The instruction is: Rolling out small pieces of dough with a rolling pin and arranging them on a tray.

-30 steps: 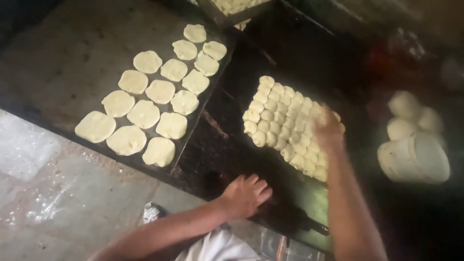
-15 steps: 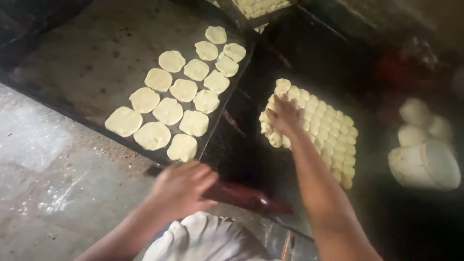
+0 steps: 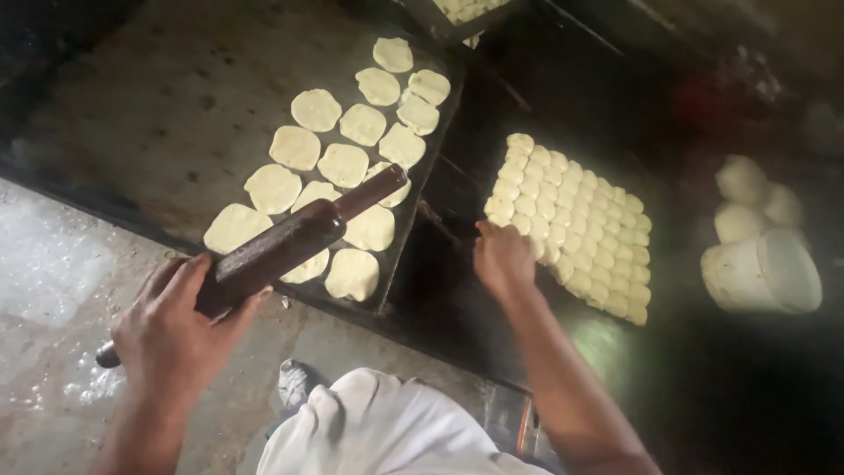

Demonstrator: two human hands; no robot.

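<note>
My left hand [image 3: 171, 330] grips a dark wooden rolling pin [image 3: 290, 242] and holds it raised over the near corner of a dark baking tray [image 3: 158, 114]. Several flattened pale dough rounds [image 3: 343, 163] lie in rows on that tray. My right hand [image 3: 503, 259] rests on the near left edge of a block of small dough balls [image 3: 576, 224] packed on the dark work surface. Its fingers are curled at the dough; whether it has a piece pinched is unclear.
A second tray with dough [image 3: 462, 13] sits at the top edge. White tubs and lids [image 3: 760, 264] stand at the right. A grey stone floor [image 3: 53, 264] lies at the left. My white garment [image 3: 378, 431] fills the bottom centre.
My left hand has picked the rolling pin up from beside the tray and lifted it over the flattened rounds. My right hand has moved from the block's far side to its near left edge.
</note>
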